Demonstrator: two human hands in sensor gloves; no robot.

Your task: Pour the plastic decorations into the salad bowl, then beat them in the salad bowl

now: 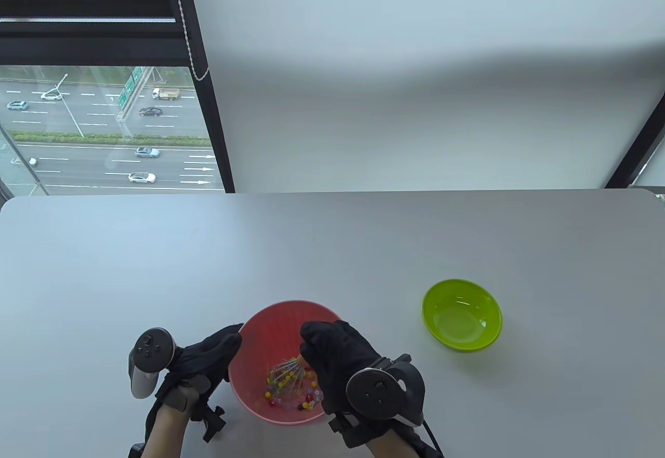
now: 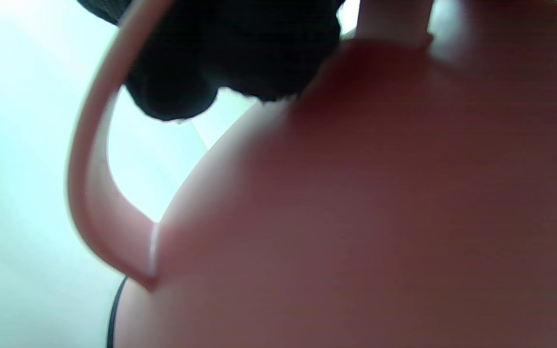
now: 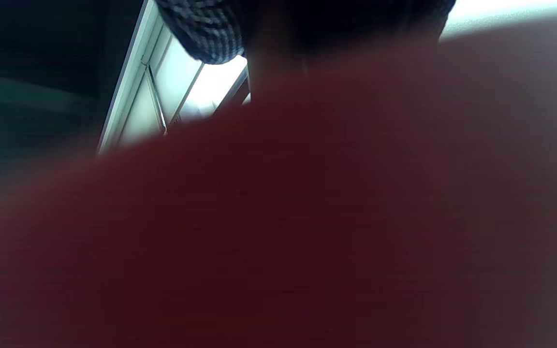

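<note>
At the lower centre of the table view a pink salad bowl (image 1: 270,328) sits on the grey desk (image 1: 332,250), with a scatter of small red, yellow and clear plastic decorations (image 1: 291,393) lying in its bottom. The right hand (image 1: 337,357) reaches over the bowl from the lower right, its fingers curled around the handle of a wire whisk (image 1: 288,372), whose loops dip down among the decorations. The left hand (image 1: 205,357) is at the bowl's left edge, fingers curled against the rim; in the left wrist view the dark gloved fingers (image 2: 240,53) close over the bowl's pale pink rim (image 2: 95,193), so it grips the bowl. The right wrist view is mostly filled by a blurred dark red surface, too soft to tell more. To the right of the frame, well apart from the pink bowl, stands a lime green bowl (image 1: 462,315).
</note>
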